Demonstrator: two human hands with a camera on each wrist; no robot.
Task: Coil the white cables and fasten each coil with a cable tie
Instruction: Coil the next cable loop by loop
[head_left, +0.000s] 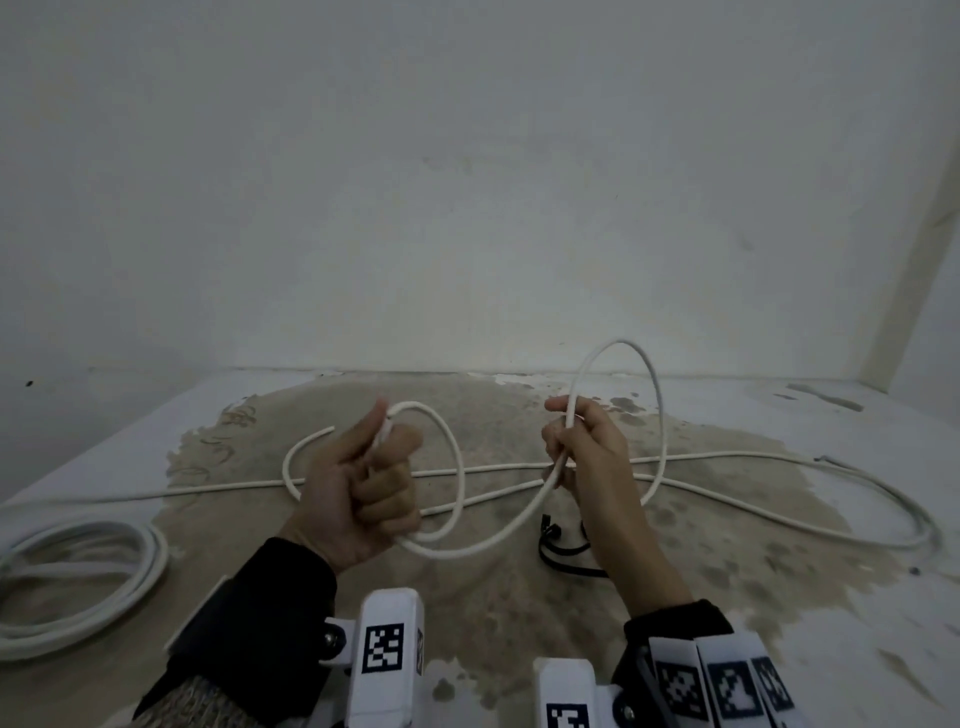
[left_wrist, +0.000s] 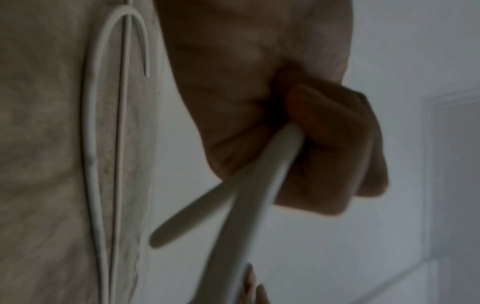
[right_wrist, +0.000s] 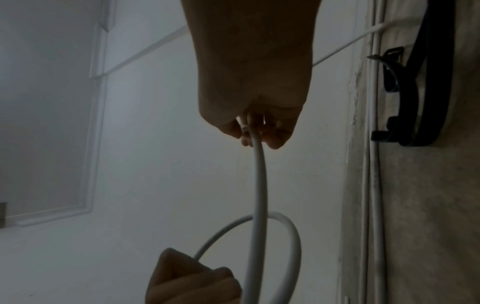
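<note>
Left hand (head_left: 358, 488) fisted round white cable (head_left: 483, 540) loops | my right hand (head_left: 587, 447) pinching same cable | black cable ties (head_left: 563, 551) below right hand

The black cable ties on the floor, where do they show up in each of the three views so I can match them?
Head: the black cable ties lie on the floor at lower centre, just below the right hand.
Left wrist: not in it.
Right wrist: they sit at the upper right edge, on the floor.
Shared landmark: the white cable held between both hands, seen in all views.
</note>
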